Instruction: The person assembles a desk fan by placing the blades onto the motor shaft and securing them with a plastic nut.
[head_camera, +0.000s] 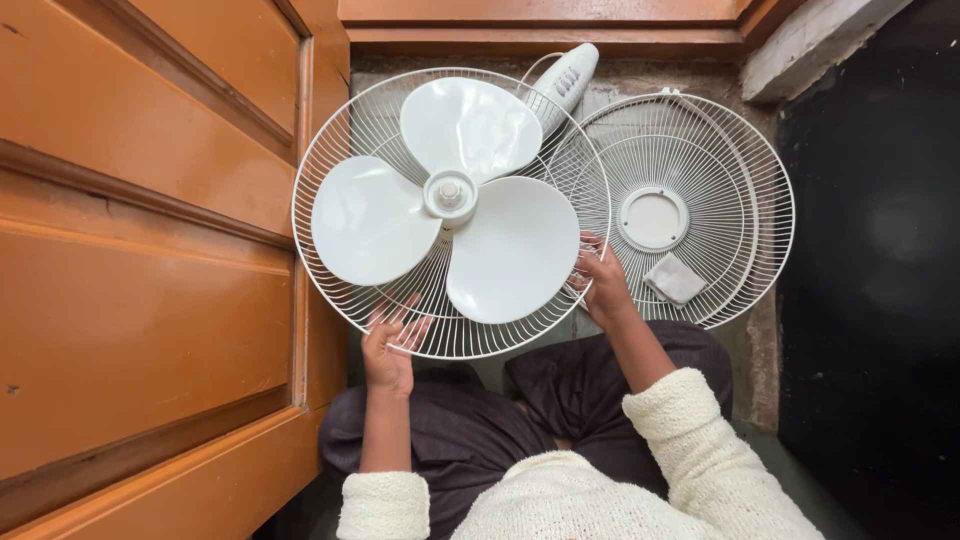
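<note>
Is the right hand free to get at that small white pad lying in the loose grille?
Probably yes. The right hand grips the fan guard rim, and the white pad lies uncovered in the loose grille just beside it; it would have to let go first.

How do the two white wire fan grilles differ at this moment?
The left grille carries the three-blade fan; the right grille has only a round centre plate and a small white cloth lying on it. The left grille is gripped at its rim by the left hand and right hand; the right grille lies untouched. The left overlaps the right's edge. Both are round, white, radial wire.
</note>
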